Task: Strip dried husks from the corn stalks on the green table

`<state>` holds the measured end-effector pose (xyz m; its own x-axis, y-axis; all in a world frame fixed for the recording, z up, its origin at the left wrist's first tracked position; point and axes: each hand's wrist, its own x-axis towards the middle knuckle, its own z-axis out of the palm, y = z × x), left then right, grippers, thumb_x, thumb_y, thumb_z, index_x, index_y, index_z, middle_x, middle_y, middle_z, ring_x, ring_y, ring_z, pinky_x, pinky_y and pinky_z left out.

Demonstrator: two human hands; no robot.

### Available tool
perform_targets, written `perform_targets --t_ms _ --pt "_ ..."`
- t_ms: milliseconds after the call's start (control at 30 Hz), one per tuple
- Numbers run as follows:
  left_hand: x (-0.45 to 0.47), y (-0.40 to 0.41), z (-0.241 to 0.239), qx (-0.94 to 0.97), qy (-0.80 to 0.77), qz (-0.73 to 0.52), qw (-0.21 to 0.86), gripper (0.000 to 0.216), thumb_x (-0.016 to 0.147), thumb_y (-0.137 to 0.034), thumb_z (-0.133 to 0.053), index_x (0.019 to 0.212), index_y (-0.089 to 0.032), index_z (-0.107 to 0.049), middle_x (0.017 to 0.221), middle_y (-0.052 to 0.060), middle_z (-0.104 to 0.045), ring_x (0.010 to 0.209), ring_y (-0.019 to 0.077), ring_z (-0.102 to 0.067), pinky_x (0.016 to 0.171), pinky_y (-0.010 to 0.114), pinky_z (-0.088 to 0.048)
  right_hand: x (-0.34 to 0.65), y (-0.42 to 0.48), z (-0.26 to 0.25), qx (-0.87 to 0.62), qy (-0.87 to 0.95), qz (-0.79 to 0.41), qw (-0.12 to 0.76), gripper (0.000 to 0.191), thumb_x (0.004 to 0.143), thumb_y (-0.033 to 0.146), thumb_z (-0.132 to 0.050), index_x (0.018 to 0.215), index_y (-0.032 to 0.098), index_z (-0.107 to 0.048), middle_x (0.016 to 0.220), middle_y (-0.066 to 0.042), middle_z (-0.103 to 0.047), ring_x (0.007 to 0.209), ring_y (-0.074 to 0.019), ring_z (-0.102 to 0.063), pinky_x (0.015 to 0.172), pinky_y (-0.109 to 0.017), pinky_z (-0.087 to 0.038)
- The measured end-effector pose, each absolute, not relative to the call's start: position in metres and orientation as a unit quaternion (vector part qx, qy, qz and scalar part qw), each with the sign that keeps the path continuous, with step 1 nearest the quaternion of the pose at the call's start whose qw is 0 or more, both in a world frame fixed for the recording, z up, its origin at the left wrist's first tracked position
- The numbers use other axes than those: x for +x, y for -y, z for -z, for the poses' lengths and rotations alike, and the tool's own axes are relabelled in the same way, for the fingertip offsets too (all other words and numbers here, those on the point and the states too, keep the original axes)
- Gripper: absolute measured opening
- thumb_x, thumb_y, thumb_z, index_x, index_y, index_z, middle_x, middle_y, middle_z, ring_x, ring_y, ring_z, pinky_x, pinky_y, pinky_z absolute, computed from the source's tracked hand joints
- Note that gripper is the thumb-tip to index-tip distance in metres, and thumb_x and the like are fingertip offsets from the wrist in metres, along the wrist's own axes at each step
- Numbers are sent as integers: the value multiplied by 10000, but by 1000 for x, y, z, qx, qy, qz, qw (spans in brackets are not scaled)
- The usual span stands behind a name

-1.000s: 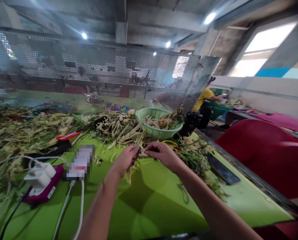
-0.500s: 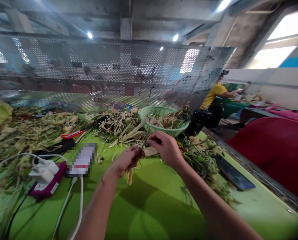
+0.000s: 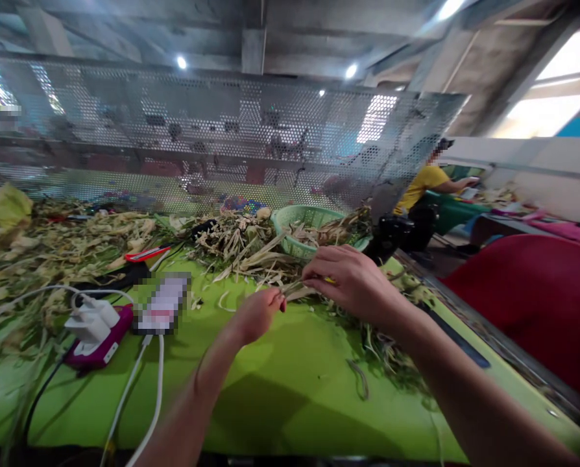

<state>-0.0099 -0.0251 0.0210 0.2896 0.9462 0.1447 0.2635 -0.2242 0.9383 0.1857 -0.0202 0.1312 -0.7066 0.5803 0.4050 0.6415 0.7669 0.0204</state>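
Note:
My left hand (image 3: pixel 257 314) is closed in a pinch over the green table (image 3: pixel 280 383), gripping the end of a pale dried plant strip (image 3: pixel 294 290). My right hand (image 3: pixel 351 282) is curled round the other part of the same strip, close to the heap of dried stalks (image 3: pixel 244 250). A green plastic basket (image 3: pixel 290 220) with more stalks stands just behind my right hand.
A purple power strip (image 3: pixel 100 334) with white chargers and cables lies at the left, beside a blurred-out phone (image 3: pixel 163 311). Red-handled scissors (image 3: pixel 146 253) rest among husks. A perforated metal screen (image 3: pixel 212 143) backs the table. A person in yellow (image 3: pixel 423 185) sits at far right.
My right hand has come nearer and lower, pulling the strip away from my left hand. The piece that hung under my left hand is gone from view. The camera has shifted slightly.

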Motion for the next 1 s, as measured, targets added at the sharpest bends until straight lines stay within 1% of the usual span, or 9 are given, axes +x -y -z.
perform_targets --t_ms 100,200,300,400,467,533,633,833,1000 --pt "-4 32 -25 737 -450 -372 340 212 788 -151 -538 583 -200 -561 582 11 -493 545 142 -368 587 251 -282 189 23 -142 -324 928 101 152 147 878 273 -567 791 232 -678 734 -15 -643 758 -170 -548 769 -323 -337" --pt "-1 41 -36 776 -411 -330 347 245 729 -99 -564 513 -206 -523 520 -4 -445 498 130 -313 544 253 -230 193 16 -146 -331 929 63 152 143 855 283 -601 753 234 -688 692 -11 -643 801 -184 -537 824 -348 -328" --pt "-1 52 -52 803 -346 -266 406 227 783 -150 -537 569 -211 -583 562 1 -510 527 136 -383 542 253 -244 201 5 -143 -347 921 -93 150 167 835 343 -613 772 208 -689 728 -10 -644 779 -166 -544 782 -318 -377" --pt "-6 61 -64 798 -273 -234 483 235 864 -275 -503 685 -205 -638 696 17 -573 664 151 -482 622 242 -322 212 -3 -133 -372 860 -314 154 240 801 414 -627 812 176 -659 720 8 -616 643 -118 -522 623 -254 -401" --pt "-11 63 -64 763 -256 -257 535 269 875 -372 -506 727 -192 -641 730 21 -556 686 144 -467 646 236 -335 219 -5 -126 -386 808 -412 170 266 765 431 -661 806 168 -643 673 25 -586 567 -94 -485 540 -228 -375" --pt "-15 60 -56 697 -266 -307 591 301 865 -440 -515 765 -181 -632 733 14 -527 637 119 -415 603 225 -316 225 -4 -118 -396 777 -453 184 270 746 432 -683 786 167 -644 618 39 -553 509 -77 -438 480 -212 -333" --pt "-20 52 -44 597 -304 -408 620 295 856 -463 -517 818 -187 -614 753 3 -504 604 101 -368 564 211 -286 232 -2 -112 -414 759 -463 196 289 765 451 -664 773 163 -652 605 34 -534 492 -70 -402 451 -207 -301" --pt "-25 51 -44 684 -336 -398 511 236 842 -378 -557 751 -175 -635 752 28 -563 738 147 -466 671 230 -351 259 -10 -117 -480 740 -402 248 387 721 548 -666 749 166 -618 620 30 -503 522 -83 -398 486 -219 -340" --pt "-28 53 -46 524 -298 -467 647 279 816 -446 -583 791 -168 -593 705 -17 -459 532 71 -293 504 199 -241 292 -18 -112 -514 733 -343 284 492 650 637 -681 720 155 -608 626 10 -519 541 -96 -424 489 -227 -341"
